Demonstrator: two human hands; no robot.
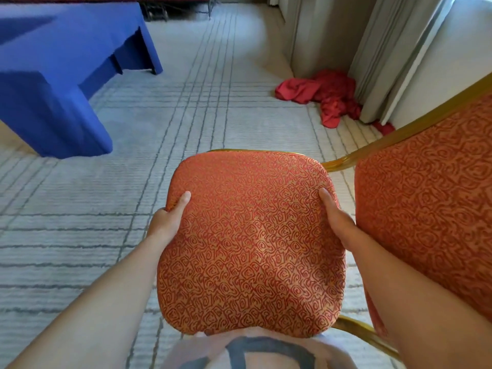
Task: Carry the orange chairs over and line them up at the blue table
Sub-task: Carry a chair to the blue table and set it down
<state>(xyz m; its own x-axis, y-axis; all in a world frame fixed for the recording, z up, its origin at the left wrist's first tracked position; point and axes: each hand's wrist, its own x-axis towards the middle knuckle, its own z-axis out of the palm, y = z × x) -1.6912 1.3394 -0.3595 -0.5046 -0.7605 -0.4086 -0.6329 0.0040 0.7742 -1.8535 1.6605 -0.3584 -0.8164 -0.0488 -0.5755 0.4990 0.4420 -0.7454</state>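
Observation:
An orange patterned chair (250, 241) with a gold frame is held in front of my body, its seat cushion facing up and its backrest (431, 187) tilted off to the right. My left hand (167, 219) grips the seat's left edge, thumb on top, fingers under. My right hand (338, 219) grips the right edge the same way. The blue table (53, 75), covered in blue cloth down to the floor, stands at the upper left, apart from the chair.
Pale carpet (207, 102) with grey grid lines stretches ahead between me and the table. A crumpled red cloth (324, 97) lies on the floor by pale curtains (386, 49) at the right. A dark frame stands at the far back.

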